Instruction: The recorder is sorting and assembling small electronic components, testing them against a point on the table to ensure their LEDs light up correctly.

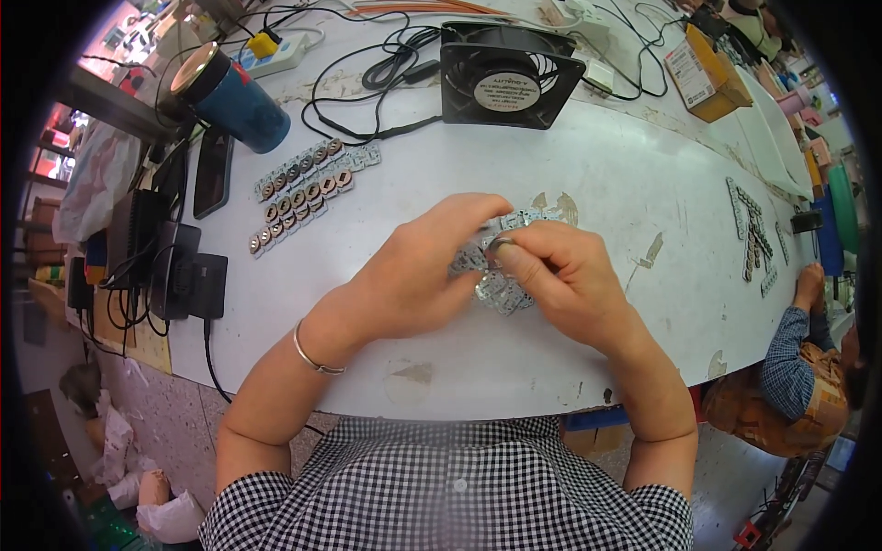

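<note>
Both hands meet over the white table (597,174): left hand (418,271) and right hand (560,275) pinch a small panel of circuit boards (501,286) between their fingertips. More board strips (303,188) lie near the blue can (234,96) and black fan (508,75).

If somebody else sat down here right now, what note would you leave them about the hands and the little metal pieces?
Left hand: holds the strip of small silvery parts from the left side, above the white table.
Right hand: fingertips pinch one piece at the strip's top edge.
Done, it seems: three rows of strips with round parts lie to the left, near the blue can.
Left: the strip in hand. More strips lie far right, by another person's hand.
The black fan stands behind.
</note>
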Demonstrator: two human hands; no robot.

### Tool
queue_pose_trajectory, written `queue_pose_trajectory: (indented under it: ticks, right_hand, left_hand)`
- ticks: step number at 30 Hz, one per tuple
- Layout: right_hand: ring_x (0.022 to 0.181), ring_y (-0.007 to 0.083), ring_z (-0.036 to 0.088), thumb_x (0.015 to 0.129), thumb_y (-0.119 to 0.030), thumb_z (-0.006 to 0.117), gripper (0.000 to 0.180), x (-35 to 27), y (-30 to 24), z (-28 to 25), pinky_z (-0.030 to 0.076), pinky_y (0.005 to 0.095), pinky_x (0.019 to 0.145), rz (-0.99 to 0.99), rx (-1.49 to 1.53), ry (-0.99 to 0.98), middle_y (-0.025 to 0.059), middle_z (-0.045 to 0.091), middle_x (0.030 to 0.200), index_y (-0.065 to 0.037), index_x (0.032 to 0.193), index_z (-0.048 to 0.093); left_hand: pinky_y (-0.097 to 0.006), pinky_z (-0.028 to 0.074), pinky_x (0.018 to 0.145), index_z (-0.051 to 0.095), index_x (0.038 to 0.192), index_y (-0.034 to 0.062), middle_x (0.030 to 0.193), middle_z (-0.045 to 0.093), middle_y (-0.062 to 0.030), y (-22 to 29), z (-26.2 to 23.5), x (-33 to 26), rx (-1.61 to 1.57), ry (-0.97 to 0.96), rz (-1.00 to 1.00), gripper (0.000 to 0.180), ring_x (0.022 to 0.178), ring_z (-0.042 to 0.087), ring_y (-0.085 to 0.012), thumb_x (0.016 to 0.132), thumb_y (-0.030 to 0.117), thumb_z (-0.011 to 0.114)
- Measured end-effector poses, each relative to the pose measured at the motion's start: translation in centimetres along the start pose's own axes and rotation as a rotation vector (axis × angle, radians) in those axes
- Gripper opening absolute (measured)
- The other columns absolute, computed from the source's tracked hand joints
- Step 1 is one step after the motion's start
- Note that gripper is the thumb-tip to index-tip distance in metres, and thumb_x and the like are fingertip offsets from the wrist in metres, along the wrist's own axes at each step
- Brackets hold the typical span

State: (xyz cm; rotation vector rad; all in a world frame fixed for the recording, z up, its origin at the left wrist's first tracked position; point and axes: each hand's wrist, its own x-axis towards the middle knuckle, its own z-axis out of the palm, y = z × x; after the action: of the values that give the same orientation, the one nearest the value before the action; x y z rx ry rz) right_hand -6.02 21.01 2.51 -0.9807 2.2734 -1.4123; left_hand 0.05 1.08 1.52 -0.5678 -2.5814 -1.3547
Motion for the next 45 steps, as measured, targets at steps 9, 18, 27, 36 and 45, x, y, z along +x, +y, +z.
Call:
queue_pose_trajectory:
  ticks: [9,18,27,36,45]
  right_hand:
    - [0.066,0.0158,0.056,0.091,-0.007,0.063,0.011,-0.1,0.0,0.0,0.045,0.0290,0.061,-0.083,-0.011,0.031,0.0085,0.064,0.075,0.003,0.092,0.068]
    - [0.061,0.0163,0.053,0.091,-0.007,0.062,0.010,0.0,0.1,0.0,0.043,0.0300,0.058,-0.095,-0.021,-0.098,0.0086,0.060,0.071,0.002,0.089,0.066]
    - [0.062,0.0142,0.055,0.091,-0.010,0.064,0.012,-0.3,0.0,-0.1,0.044,0.0297,0.059,-0.054,0.016,-0.046,0.0073,0.061,0.069,0.002,0.091,0.068]
    - [0.062,0.0138,0.052,0.091,-0.010,0.063,0.013,-0.1,0.0,-0.4,0.044,0.0293,0.058,-0.021,0.041,-0.160,0.0069,0.060,0.068,0.002,0.089,0.067]
    - [0.063,0.0160,0.054,0.091,-0.009,0.063,0.013,-0.3,-0.8,0.0,0.045,0.0304,0.059,0.108,0.066,-0.208,0.0093,0.061,0.070,0.004,0.089,0.066]
  left_hand:
    - [-0.033,0.053,0.085,0.049,0.134,0.0029,0.127,0.058,-0.0155,0.5,0.3,0.2,0.002,-0.010,0.040,0.066,0.108,0.062,-0.0289,0.071,-0.007,0.065]
    - [-0.035,0.053,0.091,0.048,0.135,0.0015,0.129,0.057,-0.0174,0.8,0.3,0.0,-0.017,-0.011,0.095,0.068,0.113,0.061,-0.0299,0.070,-0.008,0.065]
    - [-0.035,0.052,0.093,0.047,0.137,0.0005,0.130,0.057,-0.0180,0.4,0.1,0.0,0.014,-0.054,0.104,0.070,0.115,0.060,-0.0324,0.070,-0.007,0.066]
    - [-0.037,0.052,0.094,0.046,0.137,-0.0005,0.130,0.057,-0.0188,0.6,-0.2,0.1,-0.028,-0.095,0.069,0.070,0.114,0.061,-0.0335,0.070,-0.008,0.065]
    - [-0.038,0.052,0.096,0.045,0.139,0.0009,0.131,0.057,-0.0197,0.6,0.0,-0.1,-0.051,-0.121,0.074,0.072,0.117,0.059,-0.0350,0.071,-0.007,0.065]
